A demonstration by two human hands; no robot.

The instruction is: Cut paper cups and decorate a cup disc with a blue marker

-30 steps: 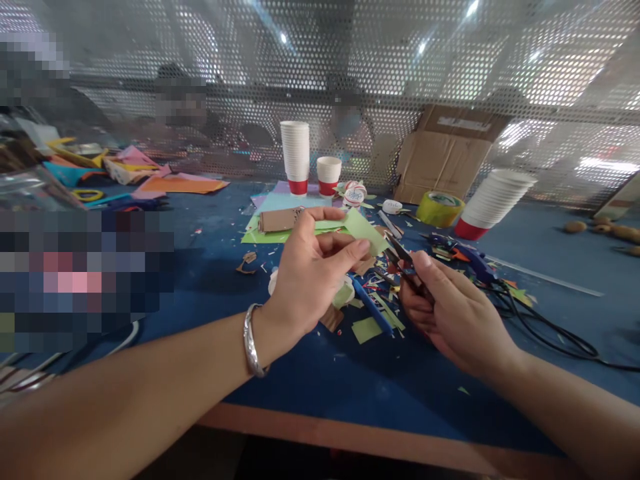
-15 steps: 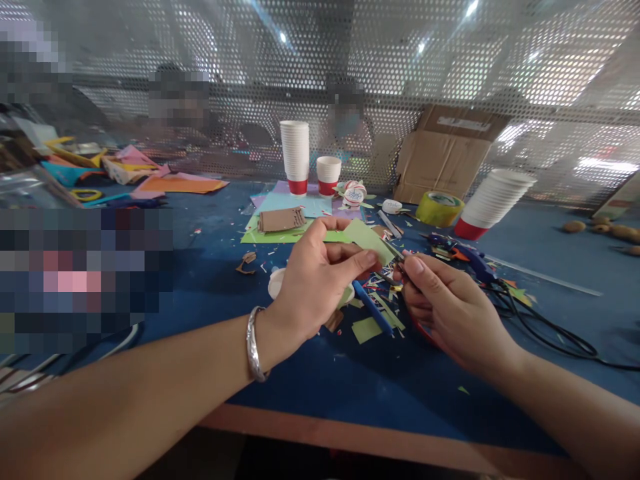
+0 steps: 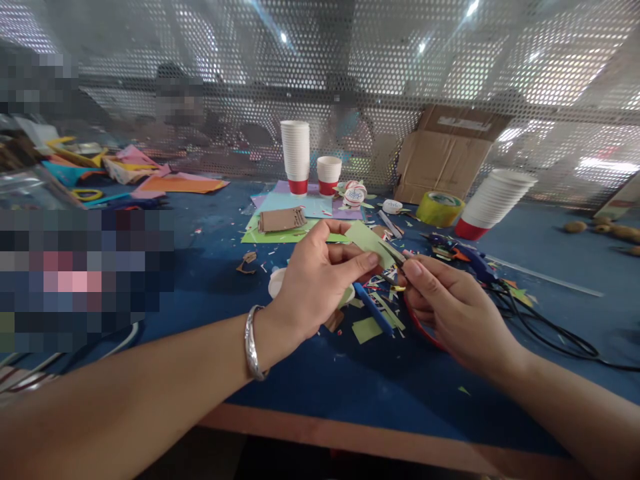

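Note:
My left hand (image 3: 315, 280), with a silver bracelet on its wrist, pinches a small light green piece of paper (image 3: 369, 241) between thumb and fingers above the blue table (image 3: 300, 373). My right hand (image 3: 457, 310) is closed round a pair of scissors (image 3: 395, 257) with red handles. The blades touch the right edge of the green paper. Below both hands lie several paper scraps (image 3: 380, 313) and a blue pen (image 3: 371, 308).
Behind the hands lie coloured sheets with a brown card piece (image 3: 281, 219), a stack of white cups (image 3: 295, 157), a single cup (image 3: 329, 175), a tape roll (image 3: 440, 208), a tilted cup stack (image 3: 493, 200), a cardboard box (image 3: 450, 152) and black cables (image 3: 545, 327). A perforated screen (image 3: 350, 80) closes the back.
My right hand has brought the scissors up and left until the blades meet the green paper. My left hand has lowered the paper slightly.

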